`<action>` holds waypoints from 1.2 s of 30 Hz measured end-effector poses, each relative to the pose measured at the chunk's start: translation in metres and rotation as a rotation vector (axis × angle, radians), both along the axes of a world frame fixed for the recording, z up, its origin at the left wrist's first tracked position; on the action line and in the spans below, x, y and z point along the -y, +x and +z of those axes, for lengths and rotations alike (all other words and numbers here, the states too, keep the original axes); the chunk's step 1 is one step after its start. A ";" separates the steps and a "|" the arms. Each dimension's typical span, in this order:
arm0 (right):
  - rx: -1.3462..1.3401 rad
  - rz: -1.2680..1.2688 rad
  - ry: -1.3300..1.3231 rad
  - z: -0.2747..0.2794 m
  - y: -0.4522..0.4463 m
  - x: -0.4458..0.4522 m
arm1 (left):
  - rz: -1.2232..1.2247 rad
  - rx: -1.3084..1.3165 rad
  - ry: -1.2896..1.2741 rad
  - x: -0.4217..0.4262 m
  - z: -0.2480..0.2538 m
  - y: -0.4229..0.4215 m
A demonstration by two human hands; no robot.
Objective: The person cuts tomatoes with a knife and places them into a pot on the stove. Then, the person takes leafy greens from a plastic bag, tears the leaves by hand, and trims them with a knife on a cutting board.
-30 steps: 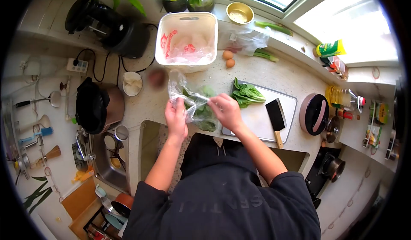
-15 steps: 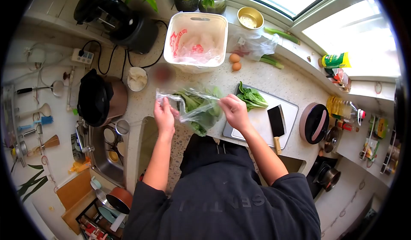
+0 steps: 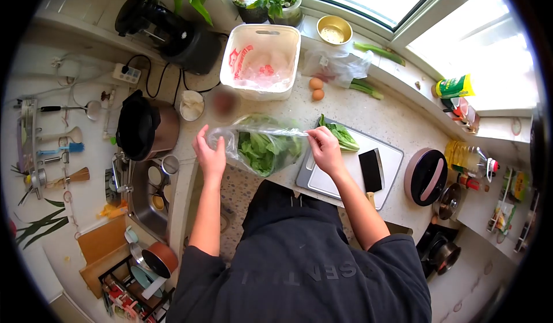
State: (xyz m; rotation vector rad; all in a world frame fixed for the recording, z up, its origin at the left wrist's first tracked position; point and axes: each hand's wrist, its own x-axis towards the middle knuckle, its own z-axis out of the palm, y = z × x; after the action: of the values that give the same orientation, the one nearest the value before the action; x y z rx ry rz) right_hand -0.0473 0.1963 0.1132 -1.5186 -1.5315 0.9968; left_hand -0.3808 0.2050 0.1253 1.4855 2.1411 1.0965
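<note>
A clear plastic bag (image 3: 230,141) with leafy greens (image 3: 266,153) in it hangs in front of me at the counter's near edge. My right hand (image 3: 326,149) pinches the bag's upper right corner. At the bag's left end is my left hand (image 3: 211,157), its thumb and fingers spread apart; whether it touches the plastic I cannot tell. To the right, a grey-edged cutting board (image 3: 340,176) carries a piece of leafy green (image 3: 341,136) and a cleaver (image 3: 372,170) with a wooden handle.
A white bin (image 3: 259,46) lined with plastic stands at the back. Two eggs (image 3: 317,89) lie right of it, near another plastic bag (image 3: 337,63). A dark pot (image 3: 147,128) is on the left, above the sink (image 3: 144,199). A round lidded appliance (image 3: 425,176) sits right of the board.
My left hand has let go of the bag's left side and spread its fingers. The right hand has moved slightly right, stretching the bag's top edge straighter.
</note>
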 end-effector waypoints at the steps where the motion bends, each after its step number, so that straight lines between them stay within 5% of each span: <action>1: 0.000 0.004 0.000 -0.001 0.000 0.000 | -0.055 -0.274 0.074 0.003 0.018 0.008; 2: 0.001 0.004 0.000 -0.002 -0.001 0.000 | -0.113 -0.548 0.148 0.005 0.037 0.017; 3: 0.003 0.003 -0.002 -0.003 -0.002 0.000 | -0.195 -0.478 0.137 0.008 0.044 0.019; 6: 0.003 -0.006 0.022 -0.002 -0.006 0.001 | -0.487 0.206 -0.453 0.012 0.046 0.023; 8: 0.015 -0.015 0.011 -0.003 -0.009 0.002 | -0.742 0.134 -0.582 0.008 0.036 0.032; 9: 0.023 -0.020 0.005 0.000 -0.012 0.002 | -0.850 -0.073 -0.507 0.010 0.022 0.033; 12: 0.101 -0.131 0.044 0.031 -0.027 0.008 | -0.806 -0.044 -0.389 0.000 -0.010 0.039; 13: 0.190 -0.145 0.246 0.042 -0.034 0.008 | -0.799 0.037 -0.469 -0.008 -0.014 0.039; 16: 0.157 0.069 0.542 0.064 -0.057 0.013 | -1.007 -0.016 -0.402 -0.030 -0.017 0.038; 19: 0.252 0.257 0.411 0.048 -0.092 0.017 | -1.305 0.040 -0.525 -0.045 -0.029 0.029; 26: 0.836 0.234 0.219 -0.004 -0.104 0.028 | -1.210 -0.564 -0.479 -0.068 -0.030 0.022; 31: 1.002 0.336 -0.141 0.007 -0.107 0.037 | -1.154 -0.661 -0.320 -0.079 -0.048 0.021; 36: 1.053 0.299 -0.013 0.026 -0.104 0.040 | -1.088 -0.679 -0.270 -0.080 -0.042 0.034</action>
State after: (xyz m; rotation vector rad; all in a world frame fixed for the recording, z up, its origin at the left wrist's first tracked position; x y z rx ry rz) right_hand -0.1514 0.1562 0.1393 -1.9931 -2.5121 0.2974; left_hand -0.3471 0.2848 0.0837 2.5641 1.2321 -0.0956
